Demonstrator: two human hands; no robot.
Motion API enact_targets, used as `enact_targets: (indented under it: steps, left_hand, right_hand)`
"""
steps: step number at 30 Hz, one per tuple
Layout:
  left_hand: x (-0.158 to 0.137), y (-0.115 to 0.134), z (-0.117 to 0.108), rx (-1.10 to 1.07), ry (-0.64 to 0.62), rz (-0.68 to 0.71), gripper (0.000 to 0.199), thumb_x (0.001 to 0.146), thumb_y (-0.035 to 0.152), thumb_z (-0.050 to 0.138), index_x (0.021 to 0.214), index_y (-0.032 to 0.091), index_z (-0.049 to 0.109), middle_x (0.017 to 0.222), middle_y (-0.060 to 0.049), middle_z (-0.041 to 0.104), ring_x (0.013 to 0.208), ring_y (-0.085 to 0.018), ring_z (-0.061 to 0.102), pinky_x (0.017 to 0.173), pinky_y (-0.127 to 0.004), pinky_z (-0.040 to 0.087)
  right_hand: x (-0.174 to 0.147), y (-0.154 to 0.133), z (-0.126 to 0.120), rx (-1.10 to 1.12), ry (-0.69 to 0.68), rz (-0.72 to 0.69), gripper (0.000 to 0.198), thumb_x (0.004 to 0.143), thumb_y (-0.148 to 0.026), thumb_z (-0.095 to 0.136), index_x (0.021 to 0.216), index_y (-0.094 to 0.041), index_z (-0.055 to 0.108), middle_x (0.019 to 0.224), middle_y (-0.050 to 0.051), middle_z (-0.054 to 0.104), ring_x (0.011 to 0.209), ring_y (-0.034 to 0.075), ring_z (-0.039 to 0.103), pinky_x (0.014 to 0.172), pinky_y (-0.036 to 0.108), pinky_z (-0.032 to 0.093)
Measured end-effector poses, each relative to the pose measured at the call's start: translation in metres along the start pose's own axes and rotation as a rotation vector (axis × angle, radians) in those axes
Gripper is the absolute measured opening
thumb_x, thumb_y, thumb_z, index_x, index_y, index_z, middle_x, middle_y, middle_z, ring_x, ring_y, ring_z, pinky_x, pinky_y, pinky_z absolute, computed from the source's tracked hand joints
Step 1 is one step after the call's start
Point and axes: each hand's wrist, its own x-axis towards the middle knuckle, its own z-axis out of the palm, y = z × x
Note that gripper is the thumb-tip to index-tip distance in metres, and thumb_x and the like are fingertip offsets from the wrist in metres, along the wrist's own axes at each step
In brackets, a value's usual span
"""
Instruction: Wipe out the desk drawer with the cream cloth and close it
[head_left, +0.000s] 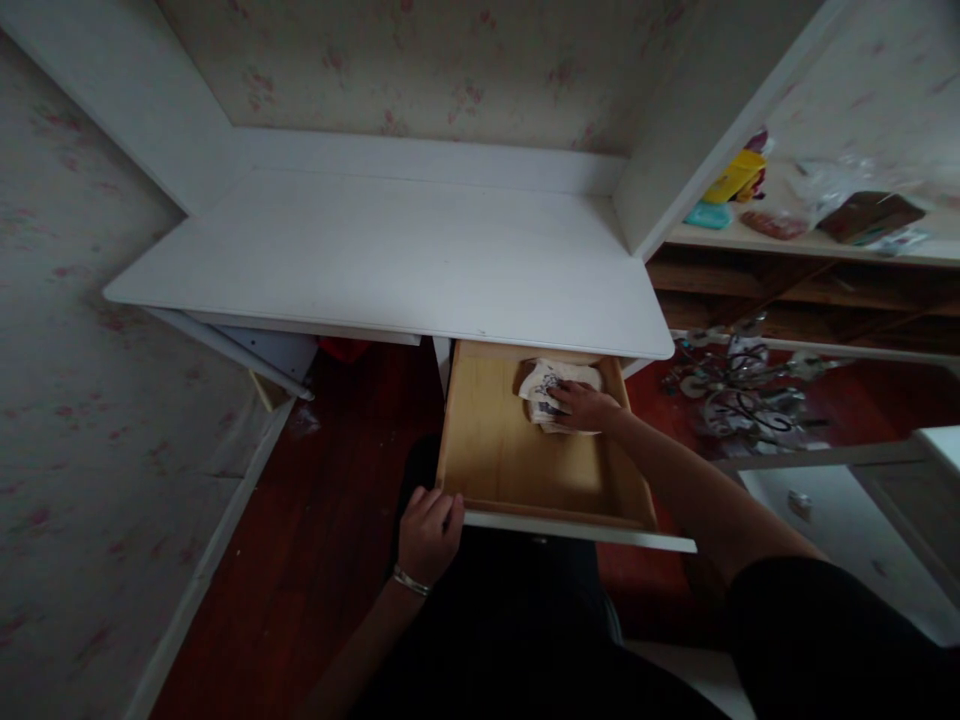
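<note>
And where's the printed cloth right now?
In the head view, the printed cloth is under the person's right hand, inside the pulled-out wooden drawer, toward its back right, just below the white desktop's front edge.

Under the white counter, with its rounded front corners, an open pale-wood drawer carries a bunched, dark-printed cloth toward its back right corner. At right, a pale shelf top bears a teal packet, a clear plastic bag and a brown box, while the red floor holds a chandelier.
</note>
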Motion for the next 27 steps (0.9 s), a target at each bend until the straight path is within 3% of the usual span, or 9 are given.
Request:
enact_targets:
  steps: [7,15,22,27]
  left_hand:
    - [-0.001,-0.001,0.001,-0.002,-0.018,-0.002,0.029,0.086,0.017,0.048,0.057,0.021,0.046,0.057,0.001,0.046,0.060,-0.014,0.043,0.065,-0.032,0.035]
    - [-0.003,-0.001,0.001,-0.010,-0.035,-0.006,0.029,0.086,0.018,0.048,0.057,0.021,0.045,0.057,0.001,0.047,0.060,-0.014,0.044,0.067,-0.032,0.036]
    - [-0.002,-0.001,0.000,-0.004,-0.028,-0.007,0.027,0.086,0.017,0.049,0.059,0.021,0.049,0.059,0.000,0.049,0.062,-0.014,0.044,0.066,-0.032,0.034]
    - [-0.003,-0.001,0.001,0.005,-0.025,-0.006,0.028,0.087,0.017,0.049,0.059,0.021,0.047,0.058,0.000,0.048,0.061,-0.014,0.043,0.067,-0.032,0.035]
  right_hand:
    - [-0.043,-0.020,0.007,0.022,-0.056,-0.095,0.063,0.074,-0.052,0.060,0.131,-0.027,0.048,0.133,0.012,0.046,0.115,0.033,0.043,0.095,0.047,0.034]
    - [-0.099,-0.050,0.026,0.083,-0.062,-0.166,0.059,0.073,-0.048,0.061,0.128,-0.028,0.051,0.126,0.011,0.049,0.109,0.030,0.045,0.092,0.043,0.037]
    - [-0.094,-0.066,0.017,0.068,-0.016,-0.178,0.049,0.078,-0.036,0.055,0.126,-0.028,0.051,0.126,0.011,0.049,0.107,0.029,0.048,0.087,0.043,0.042]
    - [-0.065,-0.107,0.009,0.040,-0.007,-0.175,0.053,0.077,-0.043,0.057,0.128,-0.030,0.049,0.129,0.011,0.047,0.108,0.031,0.047,0.081,0.044,0.044]
